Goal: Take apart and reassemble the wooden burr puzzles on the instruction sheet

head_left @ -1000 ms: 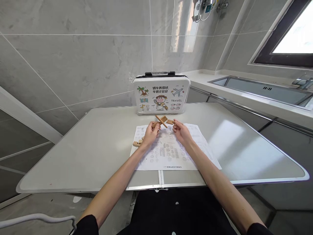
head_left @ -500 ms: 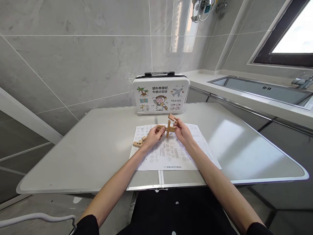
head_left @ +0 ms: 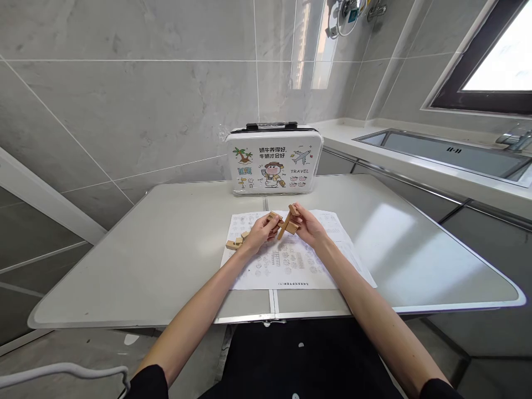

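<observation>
My left hand (head_left: 258, 233) and my right hand (head_left: 307, 225) meet over a printed instruction sheet (head_left: 286, 260) on a grey folding table (head_left: 166, 260). Between them they hold a small assembly of notched wooden puzzle pieces (head_left: 284, 222), crossed and tilted. The left fingers pinch its left end and the right fingers grip its right end with another piece on top. Loose wooden pieces (head_left: 235, 242) lie on the sheet's left edge, just left of my left wrist.
A white tin case (head_left: 274, 160) with cartoon travel pictures stands upright at the table's far edge against the tiled wall. A counter with a steel sink (head_left: 440, 147) runs along the right. A white cable (head_left: 62, 371) lies on the floor at lower left.
My hands have drawn together. The crossed pieces were turned from flat to upright to tilted, and the piece in my right hand now sits against the assembly.
</observation>
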A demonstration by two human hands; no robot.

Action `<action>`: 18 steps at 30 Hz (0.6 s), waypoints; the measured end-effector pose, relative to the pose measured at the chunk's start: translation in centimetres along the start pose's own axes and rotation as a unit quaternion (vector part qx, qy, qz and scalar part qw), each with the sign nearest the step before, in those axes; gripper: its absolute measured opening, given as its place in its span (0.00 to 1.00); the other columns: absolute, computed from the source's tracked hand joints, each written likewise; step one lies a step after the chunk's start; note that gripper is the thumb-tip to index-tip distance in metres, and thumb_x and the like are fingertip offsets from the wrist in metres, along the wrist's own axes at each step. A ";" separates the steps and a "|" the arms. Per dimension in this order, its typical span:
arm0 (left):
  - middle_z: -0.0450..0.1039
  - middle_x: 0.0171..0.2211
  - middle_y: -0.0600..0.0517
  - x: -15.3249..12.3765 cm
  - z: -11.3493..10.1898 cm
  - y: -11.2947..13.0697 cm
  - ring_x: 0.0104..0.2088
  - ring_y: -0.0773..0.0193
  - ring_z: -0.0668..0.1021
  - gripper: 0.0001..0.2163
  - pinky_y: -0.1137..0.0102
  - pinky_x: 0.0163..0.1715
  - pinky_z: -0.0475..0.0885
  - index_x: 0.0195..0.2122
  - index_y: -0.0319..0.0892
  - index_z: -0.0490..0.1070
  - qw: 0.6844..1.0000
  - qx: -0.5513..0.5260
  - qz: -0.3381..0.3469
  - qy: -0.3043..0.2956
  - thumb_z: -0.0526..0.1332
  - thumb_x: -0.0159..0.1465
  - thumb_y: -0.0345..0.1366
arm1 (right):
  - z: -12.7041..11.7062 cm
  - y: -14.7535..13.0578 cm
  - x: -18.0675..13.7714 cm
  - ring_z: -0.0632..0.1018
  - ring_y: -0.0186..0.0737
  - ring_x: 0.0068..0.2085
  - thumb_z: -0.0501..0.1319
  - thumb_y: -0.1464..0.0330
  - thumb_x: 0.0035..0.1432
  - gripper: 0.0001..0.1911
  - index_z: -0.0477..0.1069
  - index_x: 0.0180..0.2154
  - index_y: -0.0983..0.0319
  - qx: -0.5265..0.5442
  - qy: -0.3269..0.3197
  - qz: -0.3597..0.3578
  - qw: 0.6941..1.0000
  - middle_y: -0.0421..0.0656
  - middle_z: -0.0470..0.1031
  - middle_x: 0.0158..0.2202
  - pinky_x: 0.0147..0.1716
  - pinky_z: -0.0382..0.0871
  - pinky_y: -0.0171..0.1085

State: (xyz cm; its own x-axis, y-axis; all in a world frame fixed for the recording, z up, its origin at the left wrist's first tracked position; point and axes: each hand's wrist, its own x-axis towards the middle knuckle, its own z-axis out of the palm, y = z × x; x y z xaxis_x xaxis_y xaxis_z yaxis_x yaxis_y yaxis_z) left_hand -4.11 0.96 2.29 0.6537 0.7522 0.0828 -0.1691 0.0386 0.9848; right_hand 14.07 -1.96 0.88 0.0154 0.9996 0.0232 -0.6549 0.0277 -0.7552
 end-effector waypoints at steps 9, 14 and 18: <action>0.55 0.22 0.60 -0.1 0.0 0.2 0.21 0.72 0.58 0.22 0.73 0.21 0.52 0.34 0.41 0.67 0.999 0.033 -0.011 -0.003 0.67 0.62 0.57 | 0.3 -0.5 -0.1 0.55 0.30 0.22 0.76 0.56 0.51 0.21 0.67 0.28 0.59 -0.045 -0.006 -0.019 0.999 0.32 0.53 0.21 0.22 0.59 0.33; 0.56 0.23 0.59 -0.2 -0.2 0.2 0.21 0.72 0.59 0.22 0.73 0.22 0.52 0.32 0.41 0.66 0.999 0.049 -0.019 0.003 0.67 0.62 0.56 | 0.1 -0.5 -0.1 0.56 0.28 0.22 0.79 0.62 0.46 0.19 0.71 0.32 0.59 -0.063 0.028 -0.012 0.998 0.31 0.58 0.22 0.23 0.58 0.33; 0.58 0.24 0.58 -0.2 -0.2 0.4 0.22 0.72 0.60 0.21 0.73 0.23 0.53 0.35 0.41 0.68 0.999 0.032 -0.010 0.009 0.66 0.63 0.56 | -0.1 -0.1 0.0 0.58 0.29 0.24 0.77 0.58 0.50 0.20 0.69 0.30 0.59 -0.062 0.016 0.017 0.998 0.33 0.61 0.24 0.24 0.59 0.33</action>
State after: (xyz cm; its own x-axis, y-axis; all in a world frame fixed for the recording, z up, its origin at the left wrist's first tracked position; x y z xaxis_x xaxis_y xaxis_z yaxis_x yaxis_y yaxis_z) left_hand -4.49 0.92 2.66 0.6428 0.7636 0.0605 -0.1077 0.0119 0.9941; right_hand 14.18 -1.95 0.90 0.0206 0.9995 -0.0244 -0.5574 -0.0088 -0.8302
